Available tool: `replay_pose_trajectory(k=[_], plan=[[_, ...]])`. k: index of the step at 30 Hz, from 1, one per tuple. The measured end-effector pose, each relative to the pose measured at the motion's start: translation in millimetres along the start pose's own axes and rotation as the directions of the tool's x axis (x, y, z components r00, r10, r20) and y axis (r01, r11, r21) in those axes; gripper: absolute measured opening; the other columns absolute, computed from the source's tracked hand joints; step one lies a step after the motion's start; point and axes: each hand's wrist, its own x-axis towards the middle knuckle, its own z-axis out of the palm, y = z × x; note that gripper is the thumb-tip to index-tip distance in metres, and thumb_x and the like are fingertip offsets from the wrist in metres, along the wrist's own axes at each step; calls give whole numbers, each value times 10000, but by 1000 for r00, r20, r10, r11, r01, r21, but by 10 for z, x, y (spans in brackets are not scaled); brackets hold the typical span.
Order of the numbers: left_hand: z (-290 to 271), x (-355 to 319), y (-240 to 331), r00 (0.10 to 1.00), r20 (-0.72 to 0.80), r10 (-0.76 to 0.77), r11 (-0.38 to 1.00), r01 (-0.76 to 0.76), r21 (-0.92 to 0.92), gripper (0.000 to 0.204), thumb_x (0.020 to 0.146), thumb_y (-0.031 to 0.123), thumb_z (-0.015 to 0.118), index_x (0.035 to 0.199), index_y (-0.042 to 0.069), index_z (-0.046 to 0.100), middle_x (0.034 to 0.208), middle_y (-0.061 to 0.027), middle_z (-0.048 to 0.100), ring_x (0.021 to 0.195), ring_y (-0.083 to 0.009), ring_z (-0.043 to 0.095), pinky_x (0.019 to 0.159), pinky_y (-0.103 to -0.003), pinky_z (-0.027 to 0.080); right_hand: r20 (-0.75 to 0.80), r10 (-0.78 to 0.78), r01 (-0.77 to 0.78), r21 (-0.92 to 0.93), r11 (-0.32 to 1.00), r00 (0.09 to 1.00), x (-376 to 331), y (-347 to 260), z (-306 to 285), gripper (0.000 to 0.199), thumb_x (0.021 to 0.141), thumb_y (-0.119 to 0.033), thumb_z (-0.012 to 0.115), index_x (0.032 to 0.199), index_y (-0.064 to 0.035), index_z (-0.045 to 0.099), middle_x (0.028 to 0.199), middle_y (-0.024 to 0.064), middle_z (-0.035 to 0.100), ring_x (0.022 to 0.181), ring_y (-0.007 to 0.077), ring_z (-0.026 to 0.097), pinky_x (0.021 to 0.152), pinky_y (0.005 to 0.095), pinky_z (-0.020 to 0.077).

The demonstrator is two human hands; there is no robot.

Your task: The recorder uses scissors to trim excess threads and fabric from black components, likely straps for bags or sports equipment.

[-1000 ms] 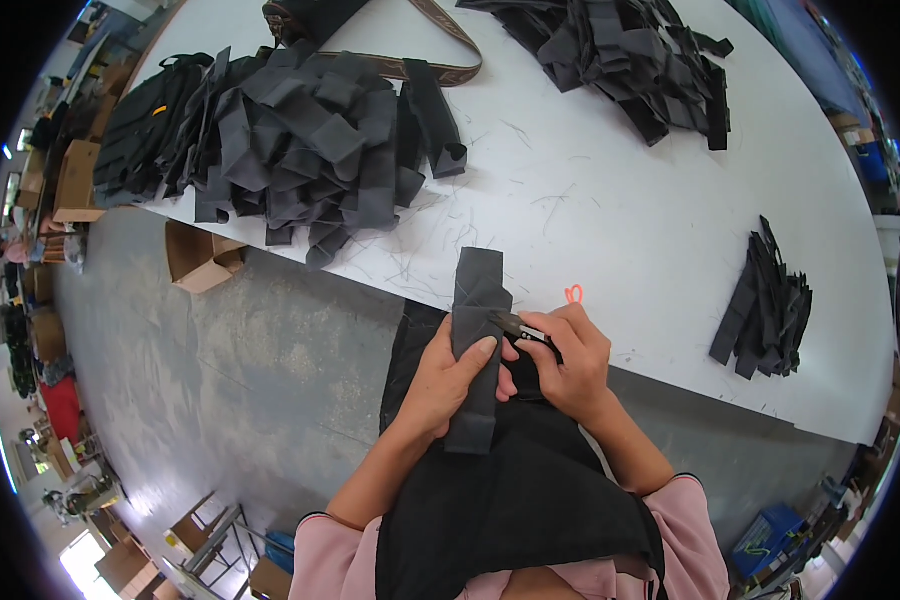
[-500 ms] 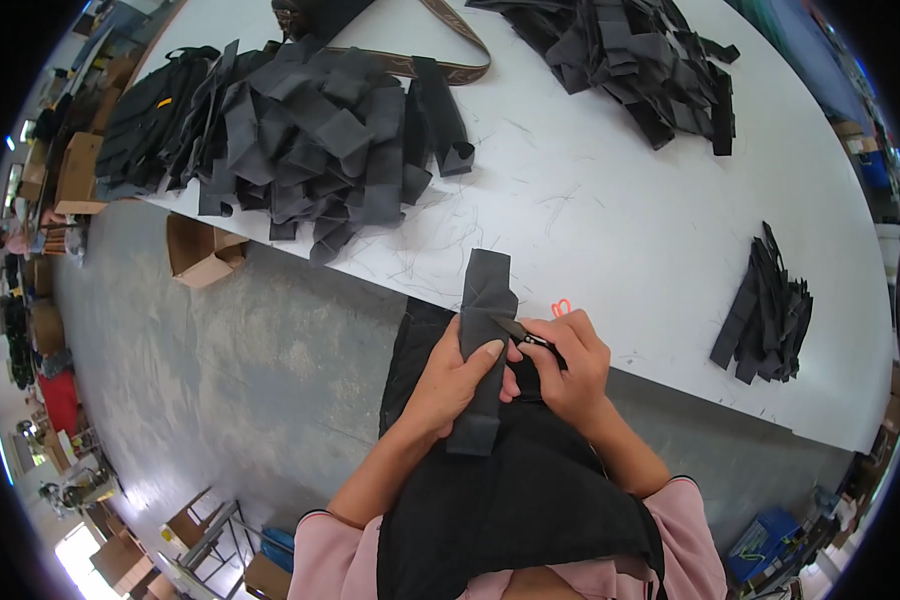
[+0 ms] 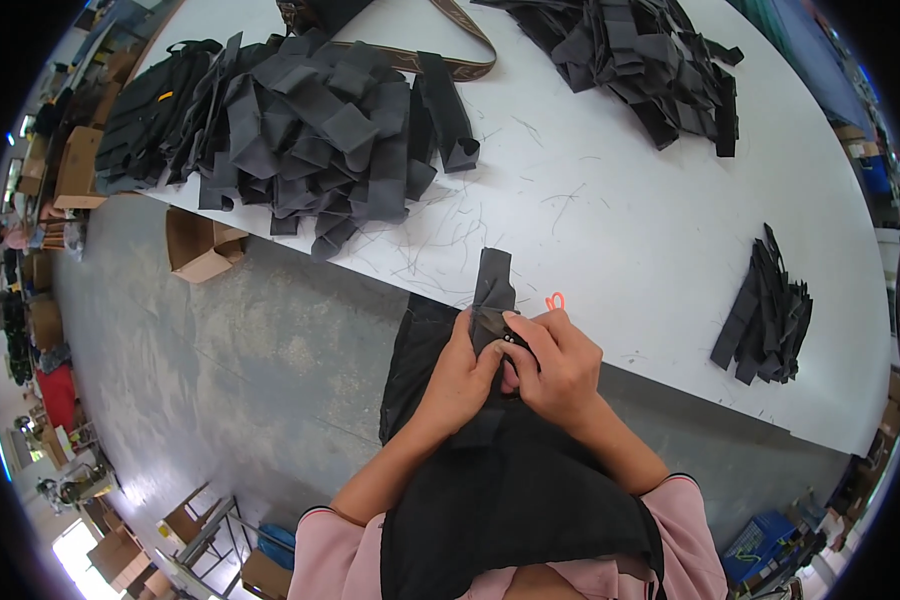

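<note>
A dark grey fabric strip (image 3: pixel 494 275) stands upright between my hands at the table's near edge, its lower end hanging over my black apron. My left hand (image 3: pixel 452 388) is closed around the strip, its thumb pressed on the front. My right hand (image 3: pixel 565 372) is closed on small dark thread snips (image 3: pixel 492 324). Their blades lie across the strip near its middle, with the tips close to my left fingers. Parts of the snips are hidden by my right fingers. A small orange loop (image 3: pixel 556 300) shows just beyond my right knuckles; whether it belongs to the snips I cannot tell.
Large heaps of similar dark strips lie at the table's left (image 3: pixel 315 130) and far right, with a smaller bundle (image 3: pixel 765 310) at right. Beside the left heap sits a black backpack (image 3: pixel 155 120). Loose threads litter the white table (image 3: pixel 610 240). An open cardboard box (image 3: pixel 205 245) is below.
The snips and my right hand have moved left across the strip, and my hands are now together. The strip has turned and bent slightly. The heaps stay put.
</note>
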Motion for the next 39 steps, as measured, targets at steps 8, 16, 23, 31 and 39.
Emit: replay_pose_trajectory(k=[8, 16, 23, 31, 39], plan=[[2, 0, -54, 998, -22, 56, 973, -50, 226, 486, 892, 66, 463, 1312, -76, 266, 759, -134, 607, 631, -182, 612, 584, -284, 478, 32, 5, -3, -82, 997, 999, -13, -63, -64, 256, 682, -12, 685, 935, -31, 653, 690, 63, 547, 508, 188, 525, 439, 285, 407], [30, -21, 24, 998, -35, 50, 961, -38, 275, 503, 914, 95, 449, 1346, -46, 234, 641, -82, 590, 569, -173, 595, 566, -296, 472, -7, -13, 13, -42, 999, 1000, -23, -53, -122, 264, 686, -68, 677, 944, -24, 638, 719, 47, 525, 474, 179, 490, 421, 282, 373], [24, -13, 25, 1000, -25, -19, 970, 24, 243, 507, 916, 90, 451, 1348, -51, 227, 697, -89, 598, 577, -166, 595, 571, -281, 477, -21, 14, -14, -18, 1000, 1000, -52, -28, -121, 271, 692, -75, 689, 950, -18, 626, 722, 59, 520, 508, 196, 506, 432, 273, 388], [-42, -20, 26, 970, 187, -155, 934, 205, -292, 359, 919, 94, 513, 1216, -28, 354, 927, -101, 592, 682, -147, 614, 661, -261, 524, 470, 493, -669, 632, 391, 732, -39, 89, -86, 201, 762, 35, 646, 905, 0, 509, 749, 40, 536, 632, 77, 541, 501, 232, 441], [-21, -131, -126, 985, 17, -175, 927, 170, -333, 369, 915, 211, 567, 1160, 1, 389, 1038, -93, 545, 932, -132, 558, 731, -273, 518, 238, 405, -458, 625, 632, 883, -285, -22, 155, 127, 729, 105, 628, 770, 9, 556, 689, 27, 488, 548, 74, 539, 450, 221, 429]])
